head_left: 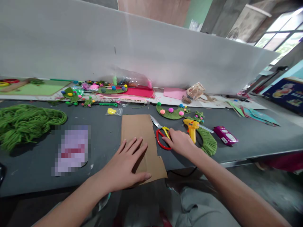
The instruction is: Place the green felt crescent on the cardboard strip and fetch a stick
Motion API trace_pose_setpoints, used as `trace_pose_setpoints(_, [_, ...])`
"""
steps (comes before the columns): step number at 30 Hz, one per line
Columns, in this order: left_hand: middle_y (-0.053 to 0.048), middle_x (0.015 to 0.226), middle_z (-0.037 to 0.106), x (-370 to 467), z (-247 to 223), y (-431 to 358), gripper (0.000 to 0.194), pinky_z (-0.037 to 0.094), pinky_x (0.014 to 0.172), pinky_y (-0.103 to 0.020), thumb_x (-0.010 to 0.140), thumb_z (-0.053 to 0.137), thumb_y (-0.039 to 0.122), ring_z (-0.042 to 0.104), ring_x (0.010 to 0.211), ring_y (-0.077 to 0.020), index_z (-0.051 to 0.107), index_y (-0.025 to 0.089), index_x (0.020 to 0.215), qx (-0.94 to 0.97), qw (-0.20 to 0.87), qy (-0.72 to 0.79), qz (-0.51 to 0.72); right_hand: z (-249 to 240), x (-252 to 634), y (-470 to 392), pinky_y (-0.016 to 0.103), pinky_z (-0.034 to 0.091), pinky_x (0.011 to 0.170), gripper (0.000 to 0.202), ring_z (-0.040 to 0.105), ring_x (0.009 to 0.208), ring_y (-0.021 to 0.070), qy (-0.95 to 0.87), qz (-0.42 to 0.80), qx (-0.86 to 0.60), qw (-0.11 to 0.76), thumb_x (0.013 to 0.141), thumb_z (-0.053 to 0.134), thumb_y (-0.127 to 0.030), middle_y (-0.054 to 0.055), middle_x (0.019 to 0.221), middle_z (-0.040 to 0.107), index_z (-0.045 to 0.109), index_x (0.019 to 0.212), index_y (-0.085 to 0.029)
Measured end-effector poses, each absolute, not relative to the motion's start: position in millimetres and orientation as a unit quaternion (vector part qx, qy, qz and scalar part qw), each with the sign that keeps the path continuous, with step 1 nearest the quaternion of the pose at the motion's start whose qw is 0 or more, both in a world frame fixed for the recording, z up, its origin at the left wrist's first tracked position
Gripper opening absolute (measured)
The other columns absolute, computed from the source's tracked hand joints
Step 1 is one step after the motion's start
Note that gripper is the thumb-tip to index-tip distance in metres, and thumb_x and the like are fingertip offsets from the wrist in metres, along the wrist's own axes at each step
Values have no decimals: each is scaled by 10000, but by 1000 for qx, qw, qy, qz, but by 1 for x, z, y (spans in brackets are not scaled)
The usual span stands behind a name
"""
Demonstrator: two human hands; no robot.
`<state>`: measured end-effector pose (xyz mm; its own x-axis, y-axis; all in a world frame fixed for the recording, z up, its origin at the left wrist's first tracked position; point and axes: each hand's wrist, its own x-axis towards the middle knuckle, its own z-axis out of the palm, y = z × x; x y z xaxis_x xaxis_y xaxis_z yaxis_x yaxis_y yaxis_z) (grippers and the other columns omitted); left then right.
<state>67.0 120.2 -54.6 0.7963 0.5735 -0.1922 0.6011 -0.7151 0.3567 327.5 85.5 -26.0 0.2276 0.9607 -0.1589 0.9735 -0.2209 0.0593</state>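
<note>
Fingers spread, the left hand [126,164] presses flat on the cardboard [142,142]; the right hand [180,142] reaches forward, fingertips curled onto the scissors [161,134] handles on the worktop [248,138].

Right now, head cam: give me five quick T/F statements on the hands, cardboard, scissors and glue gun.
1. The left hand lies flat on the cardboard sheet. True.
2. The right hand grips the glue gun. False: it is at the red-handled scissors; the glue gun lies beside it, not gripped.
3. The scissors lie right of the cardboard. True.
4. The green yarn bundle sits on top of the cardboard. False: it lies far left on the table.
5. The cardboard is held in the air. False: it rests on the table, its near end over the edge.
</note>
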Motion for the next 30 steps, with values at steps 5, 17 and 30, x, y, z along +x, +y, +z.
trace_pose_setpoints(5, [-45, 1722, -30, 66, -58, 125, 1036, 55, 1284, -645, 835, 425, 892, 5, 1611, -341, 161, 304, 1645, 926, 204, 315, -39, -25, 324, 86, 379, 522, 707, 467, 756, 929, 360, 628, -41, 774, 76, 1062, 372, -531, 165, 982, 757, 604, 1138, -134])
trace_pose_setpoints(17, [-35, 1724, -27, 67, -58, 129, 1018, 38, 1296, -607, 846, 439, 876, 1, 1614, -323, 171, 304, 1645, 927, 213, 309, -19, -31, 326, 86, 379, 525, 698, 474, 759, 921, 370, 634, -25, 769, 80, 1063, 361, -540, 169, 963, 760, 591, 1136, -132])
trace_pose_setpoints(30, [-74, 1726, 76, 66, -56, 132, 1030, 78, 1297, -606, 810, 550, 851, 81, 1608, -350, 265, 297, 1630, 926, 222, 306, 15, -35, 327, 84, 335, 481, 641, 459, 763, 891, 343, 645, -16, 760, 80, 1067, 328, -550, 126, 936, 756, 591, 1103, -175])
